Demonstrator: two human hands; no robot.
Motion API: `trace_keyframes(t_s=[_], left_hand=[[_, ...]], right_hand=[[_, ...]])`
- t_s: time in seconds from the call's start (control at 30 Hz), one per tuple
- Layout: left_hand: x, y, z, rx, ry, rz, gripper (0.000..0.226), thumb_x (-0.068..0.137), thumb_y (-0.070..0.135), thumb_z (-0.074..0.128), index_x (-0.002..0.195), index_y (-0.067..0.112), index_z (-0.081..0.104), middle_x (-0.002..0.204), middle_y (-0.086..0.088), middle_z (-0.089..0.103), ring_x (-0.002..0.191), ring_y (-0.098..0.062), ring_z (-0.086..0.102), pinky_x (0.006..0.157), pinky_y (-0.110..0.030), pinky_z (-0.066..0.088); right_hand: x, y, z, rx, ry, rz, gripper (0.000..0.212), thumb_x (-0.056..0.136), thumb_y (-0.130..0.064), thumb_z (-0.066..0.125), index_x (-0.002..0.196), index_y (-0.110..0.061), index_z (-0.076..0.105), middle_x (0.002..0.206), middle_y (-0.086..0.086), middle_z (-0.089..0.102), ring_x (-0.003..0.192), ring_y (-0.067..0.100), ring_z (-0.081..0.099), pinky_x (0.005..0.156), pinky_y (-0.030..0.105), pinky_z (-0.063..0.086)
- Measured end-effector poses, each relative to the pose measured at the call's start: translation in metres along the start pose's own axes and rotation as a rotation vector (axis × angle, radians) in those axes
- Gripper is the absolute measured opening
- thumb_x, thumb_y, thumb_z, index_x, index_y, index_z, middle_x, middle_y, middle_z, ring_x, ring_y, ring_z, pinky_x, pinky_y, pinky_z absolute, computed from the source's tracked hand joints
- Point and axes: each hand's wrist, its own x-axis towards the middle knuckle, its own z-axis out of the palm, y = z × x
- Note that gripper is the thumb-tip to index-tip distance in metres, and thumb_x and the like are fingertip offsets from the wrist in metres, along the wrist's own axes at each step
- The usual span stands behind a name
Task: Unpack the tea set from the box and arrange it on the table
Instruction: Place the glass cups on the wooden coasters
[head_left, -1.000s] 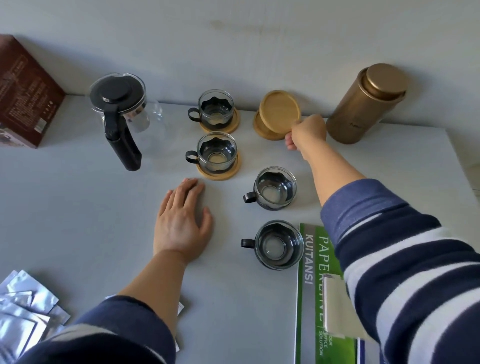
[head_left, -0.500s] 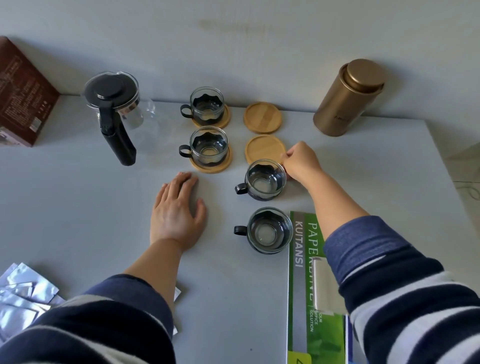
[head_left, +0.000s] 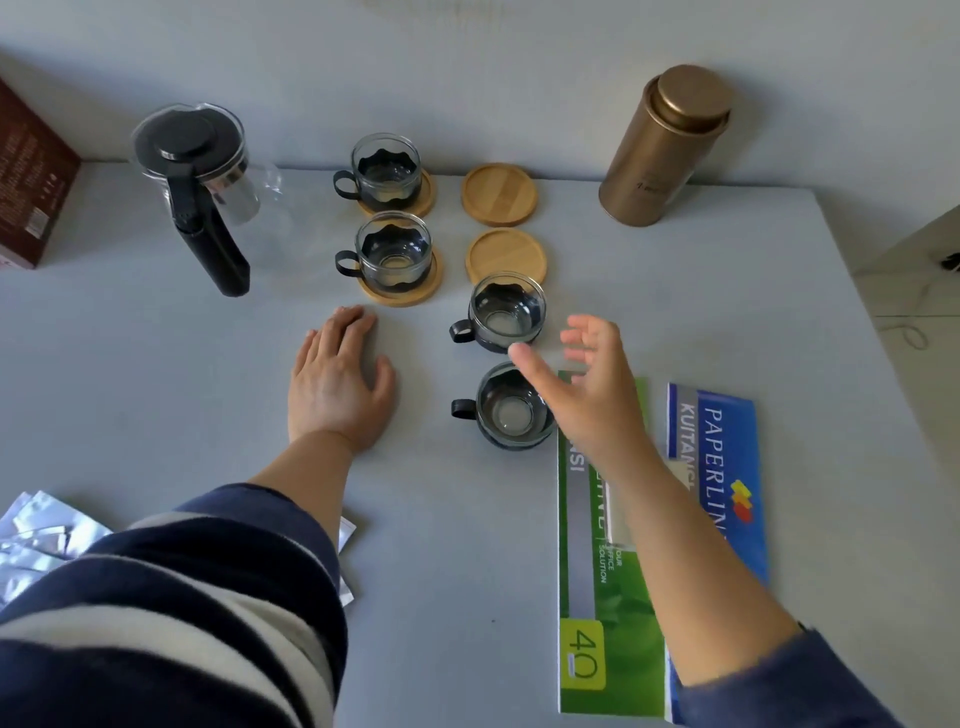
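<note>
Two glass cups with black handles (head_left: 387, 174) (head_left: 395, 252) stand on wooden coasters at the back. To their right lie two bare wooden coasters (head_left: 498, 194) (head_left: 506, 255). Two more glass cups (head_left: 506, 316) (head_left: 511, 408) stand directly on the table in front of these. A glass teapot with a black lid and handle (head_left: 195, 171) stands at the back left. My left hand (head_left: 337, 379) lies flat on the table, empty. My right hand (head_left: 587, 384) hovers open just right of the two near cups, fingers spread, holding nothing.
A gold tin canister (head_left: 665, 148) stands at the back right by the wall. A brown box (head_left: 31, 176) sits at the far left. Green and blue receipt books (head_left: 608, 597) (head_left: 727, 467) lie at the front right. Silver foil sachets (head_left: 36, 530) lie at the front left.
My right hand carried one coaster from the stack down to the table in front of the other, let it go, and drew back open beside the near cups. My left hand stayed put.
</note>
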Motion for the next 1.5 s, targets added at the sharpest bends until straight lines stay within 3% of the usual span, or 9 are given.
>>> trace_keyframes(t_s=[0.1, 0.2, 0.33, 0.6, 0.83, 1.03, 1.23, 1.4, 1.5], left_hand=[[-0.002, 0.001, 0.0, 0.006, -0.002, 0.003, 0.051, 0.091, 0.032, 0.045, 0.139, 0.015, 0.046, 0.145, 0.0, 0.043, 0.137, -0.021, 0.036, 0.12, -0.035, 0.016], [-0.003, 0.003, 0.001, 0.019, -0.013, -0.003, 0.051, 0.092, 0.032, 0.045, 0.14, 0.015, 0.045, 0.147, 0.0, 0.041, 0.14, -0.019, 0.033, 0.12, -0.033, 0.014], [-0.003, 0.002, 0.001, 0.021, -0.022, -0.003, 0.05, 0.093, 0.031, 0.046, 0.141, 0.016, 0.044, 0.148, 0.0, 0.04, 0.141, -0.019, 0.032, 0.121, -0.033, 0.013], [-0.002, 0.002, 0.001, 0.026, -0.025, -0.003, 0.052, 0.091, 0.035, 0.043, 0.14, 0.017, 0.044, 0.147, 0.001, 0.041, 0.14, -0.019, 0.033, 0.12, -0.034, 0.014], [0.0, 0.0, 0.001, 0.009, -0.029, -0.013, 0.054, 0.087, 0.037, 0.043, 0.138, 0.018, 0.047, 0.145, 0.002, 0.043, 0.139, -0.018, 0.036, 0.12, -0.034, 0.016], [0.001, -0.002, 0.0, 0.019, -0.027, -0.009, 0.055, 0.085, 0.04, 0.041, 0.135, 0.018, 0.048, 0.143, 0.003, 0.044, 0.138, -0.018, 0.036, 0.119, -0.035, 0.018], [0.003, 0.0, -0.001, 0.019, -0.02, -0.01, 0.057, 0.085, 0.042, 0.038, 0.134, 0.017, 0.05, 0.142, 0.003, 0.045, 0.137, -0.017, 0.038, 0.119, -0.034, 0.018], [0.004, 0.0, -0.002, 0.023, -0.024, -0.005, 0.057, 0.085, 0.042, 0.038, 0.134, 0.017, 0.05, 0.142, 0.002, 0.046, 0.136, -0.018, 0.039, 0.119, -0.035, 0.019], [0.004, 0.0, -0.003, 0.027, -0.025, -0.005, 0.056, 0.085, 0.042, 0.038, 0.134, 0.017, 0.05, 0.141, 0.002, 0.046, 0.135, -0.019, 0.04, 0.119, -0.036, 0.02]], right_hand=[[-0.033, 0.019, 0.011, -0.003, -0.087, 0.013, 0.096, 0.064, -0.043, 0.084, 0.14, -0.018, 0.032, 0.131, -0.007, 0.04, 0.119, 0.005, 0.04, 0.098, 0.021, 0.034], [-0.046, 0.035, 0.022, -0.021, -0.097, -0.032, 0.106, 0.057, -0.033, 0.09, 0.142, -0.014, 0.029, 0.135, -0.001, 0.039, 0.127, 0.013, 0.039, 0.107, 0.028, 0.033], [-0.045, 0.043, 0.034, -0.029, 0.032, -0.079, 0.091, 0.059, -0.019, 0.088, 0.135, -0.009, 0.039, 0.126, -0.002, 0.046, 0.123, 0.019, 0.046, 0.106, 0.033, 0.038], [-0.039, 0.001, 0.012, 0.112, 0.03, -0.118, 0.076, 0.06, -0.025, 0.084, 0.125, -0.021, 0.046, 0.121, -0.005, 0.058, 0.113, 0.007, 0.056, 0.095, 0.015, 0.044], [0.085, -0.058, 0.013, 0.019, 0.057, -0.225, 0.077, 0.065, -0.03, 0.085, 0.129, -0.016, 0.044, 0.122, -0.005, 0.051, 0.11, 0.007, 0.053, 0.093, 0.018, 0.044], [0.184, -0.05, 0.046, -0.099, 0.097, -0.131, 0.078, 0.062, -0.032, 0.084, 0.129, -0.014, 0.047, 0.127, 0.002, 0.053, 0.114, 0.017, 0.054, 0.092, 0.025, 0.045], [0.218, -0.043, 0.064, -0.218, 0.07, -0.144, 0.08, 0.065, -0.033, 0.083, 0.133, -0.014, 0.045, 0.132, 0.004, 0.05, 0.12, 0.02, 0.052, 0.093, 0.028, 0.043], [0.222, -0.041, 0.06, -0.191, -0.022, -0.071, 0.112, 0.067, -0.033, 0.084, 0.152, -0.012, 0.014, 0.154, 0.005, 0.028, 0.142, 0.022, 0.029, 0.115, 0.035, 0.029], [0.207, -0.047, 0.046, -0.128, -0.013, -0.066, 0.114, 0.068, -0.035, 0.083, 0.152, -0.012, 0.01, 0.156, 0.004, 0.025, 0.143, 0.021, 0.026, 0.116, 0.036, 0.027]])
